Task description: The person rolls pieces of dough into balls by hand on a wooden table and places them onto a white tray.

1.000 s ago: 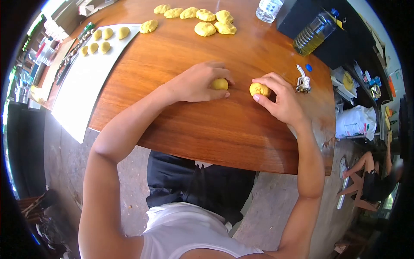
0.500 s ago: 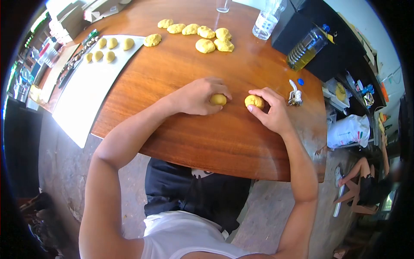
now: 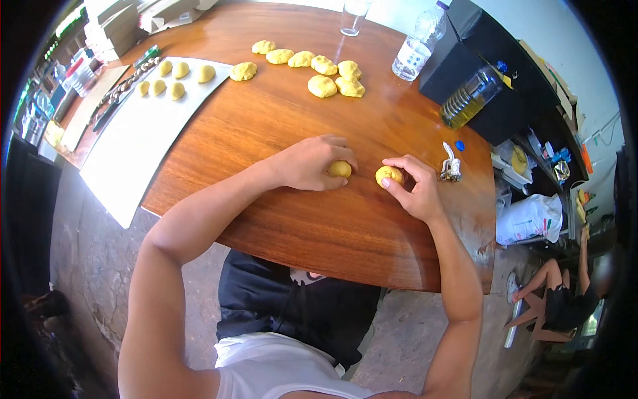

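Note:
My left hand [image 3: 315, 163] curls over a smooth yellow dough ball [image 3: 339, 169] on the wooden table, its fingers bent around the far side. A short gap to the right, my right hand [image 3: 417, 188] grips a rougher, cracked-looking dough ball [image 3: 389, 175] between thumb and fingers. Farther back lie several uneven yellow dough lumps [image 3: 322, 86], with one lump [image 3: 243, 71] beside the white board. Several smooth, rounded dough balls [image 3: 206, 73] rest at the far end of that white board [image 3: 149, 143].
On the wooden table [image 3: 266, 120] stand a glass [image 3: 353, 18], a water bottle [image 3: 415, 50] and an oil bottle [image 3: 468, 100] by a black box [image 3: 512, 73]. A blue cap [image 3: 459, 145] and crumpled white item [image 3: 450, 163] lie right of my hand. Another person [image 3: 565, 299] sits at far right.
The camera view has tilted a little, so the tabletop things appear lower. Both hands stay around their dough balls with hardly any visible shift on the table.

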{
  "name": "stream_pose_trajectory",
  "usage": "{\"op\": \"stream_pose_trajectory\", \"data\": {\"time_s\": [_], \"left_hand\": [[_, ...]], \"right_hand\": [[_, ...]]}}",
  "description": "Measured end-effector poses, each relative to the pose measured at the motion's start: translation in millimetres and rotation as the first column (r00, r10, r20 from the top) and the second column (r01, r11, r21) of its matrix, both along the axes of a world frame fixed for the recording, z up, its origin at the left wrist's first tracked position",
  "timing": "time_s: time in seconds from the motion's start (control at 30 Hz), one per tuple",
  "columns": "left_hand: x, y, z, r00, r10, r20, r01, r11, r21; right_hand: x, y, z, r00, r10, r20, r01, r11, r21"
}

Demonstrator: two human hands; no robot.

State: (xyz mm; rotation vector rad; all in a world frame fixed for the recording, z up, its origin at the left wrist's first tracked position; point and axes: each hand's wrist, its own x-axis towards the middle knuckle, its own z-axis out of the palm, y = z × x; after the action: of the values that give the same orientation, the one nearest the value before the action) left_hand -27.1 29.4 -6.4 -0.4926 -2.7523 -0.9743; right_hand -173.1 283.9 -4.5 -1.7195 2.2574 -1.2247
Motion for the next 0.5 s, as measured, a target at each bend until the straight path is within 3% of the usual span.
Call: {"op": "stream_pose_trajectory", "data": {"time_s": [0.5], "left_hand": [[-1.9,-1.0,-3.4,1.000,-0.005,0.005,0.005,1.000,-0.018]], "right_hand": [[-0.8,1.9,3.0,0.996,0.066,0.061,-0.067,0.998,0.012]]}}
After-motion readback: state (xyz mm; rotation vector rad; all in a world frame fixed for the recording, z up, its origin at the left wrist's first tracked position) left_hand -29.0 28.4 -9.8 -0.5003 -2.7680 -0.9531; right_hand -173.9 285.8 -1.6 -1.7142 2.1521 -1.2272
